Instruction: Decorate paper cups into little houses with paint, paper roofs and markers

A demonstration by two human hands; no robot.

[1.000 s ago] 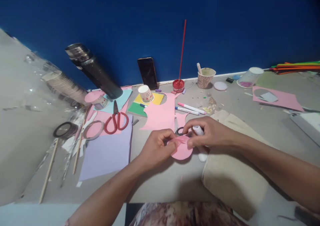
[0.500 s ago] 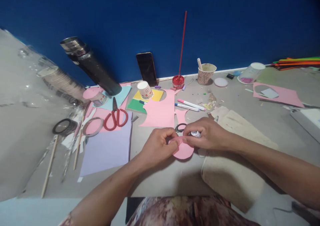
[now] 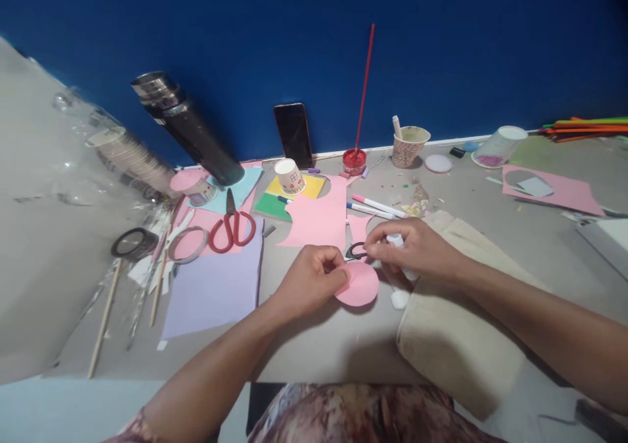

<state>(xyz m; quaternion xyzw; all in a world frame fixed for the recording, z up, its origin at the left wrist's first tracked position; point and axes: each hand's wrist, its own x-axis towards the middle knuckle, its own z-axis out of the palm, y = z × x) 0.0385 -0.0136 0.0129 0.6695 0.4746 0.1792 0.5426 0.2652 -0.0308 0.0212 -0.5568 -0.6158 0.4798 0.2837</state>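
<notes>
A pink paper circle (image 3: 360,284) lies on the grey table just in front of me. My left hand (image 3: 310,279) is closed, pinching the circle's left edge. My right hand (image 3: 413,250) is closed around a small white glue tube (image 3: 398,243), held just above and right of the circle. A white cap (image 3: 399,299) lies on the table below that hand. Small black scissors (image 3: 354,252) sit just behind the circle, partly hidden by my fingers.
Pink sheet (image 3: 318,219), lilac sheet (image 3: 214,287), red scissors (image 3: 231,228), tape rolls (image 3: 134,243), black flask (image 3: 187,129), phone (image 3: 293,134) against the blue wall, red paint pot (image 3: 354,160), paper cups (image 3: 410,146), markers (image 3: 377,206), beige cloth (image 3: 461,325) at right, wooden sticks (image 3: 104,317) at left.
My right hand has lifted off the pink circle and pulled back to the right with the glue tube. The circle now lies flat and uncovered. My left hand stays on its edge.
</notes>
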